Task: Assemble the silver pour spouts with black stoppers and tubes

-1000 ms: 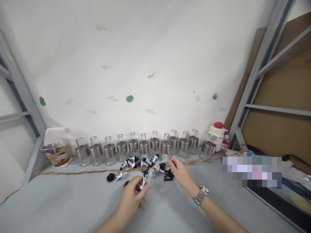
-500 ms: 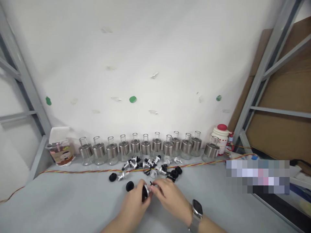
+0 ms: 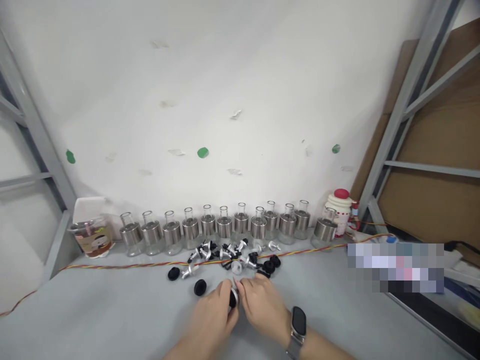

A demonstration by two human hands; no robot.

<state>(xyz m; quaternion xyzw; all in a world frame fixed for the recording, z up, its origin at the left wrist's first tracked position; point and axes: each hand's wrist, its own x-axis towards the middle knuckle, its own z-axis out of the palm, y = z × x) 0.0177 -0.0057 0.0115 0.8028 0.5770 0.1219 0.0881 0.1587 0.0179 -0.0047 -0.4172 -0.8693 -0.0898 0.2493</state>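
Low in the middle, my left hand (image 3: 215,311) is closed around a pour spout (image 3: 233,298) with a black stopper part and a silver rim. My right hand (image 3: 260,302) is closed at its silver end, fingertips pinched together; the tip between them is hidden. Just beyond the hands lies a pile of silver and black pour spouts (image 3: 225,254). A single silver spout (image 3: 190,271) lies at its left side. One round black cap (image 3: 200,287) sits beside my left hand, another black cap (image 3: 174,273) farther left. Several black caps (image 3: 269,266) lie right of the pile.
Glass bottles with metal collars (image 3: 172,232) stand in a row along the wall. A twisted red and yellow wire (image 3: 150,265) crosses the table. At the left is a plastic cup (image 3: 93,240), at the right a white jar with a red top (image 3: 339,212). Metal posts (image 3: 393,120) frame both sides.
Both hands have shifted slightly right with the pour spout. My right fingers now cover its thin end, which showed before. The round cap beside my left hand is more exposed.
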